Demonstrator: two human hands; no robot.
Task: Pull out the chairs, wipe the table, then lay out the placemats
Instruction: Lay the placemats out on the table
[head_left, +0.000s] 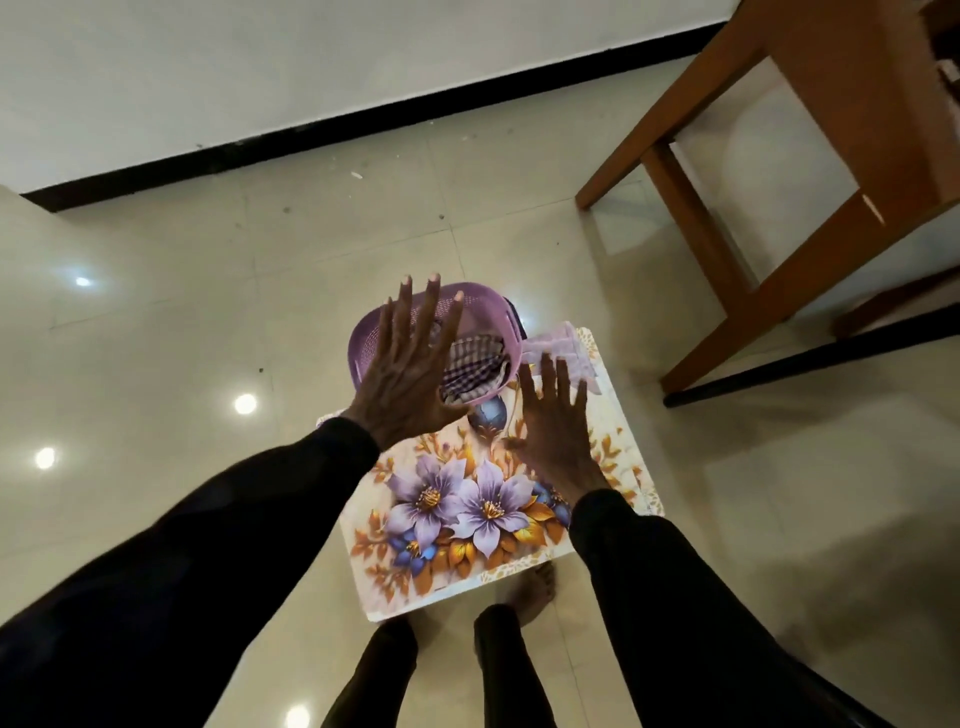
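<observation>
Basket (511, 338) holds checked cloth (475, 370), perhaps folded; left hand (410, 374), right hand (556, 431) spread, empty.

One head-worn view, looking steeply down, close above the floral stool top (452, 525) with tiled floor (208, 270) all around.

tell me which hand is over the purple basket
The left hand, fingers spread, overlaps the purple basket that holds the checked cloth. The right hand is beside the basket, over the floral-printed surface.
</observation>
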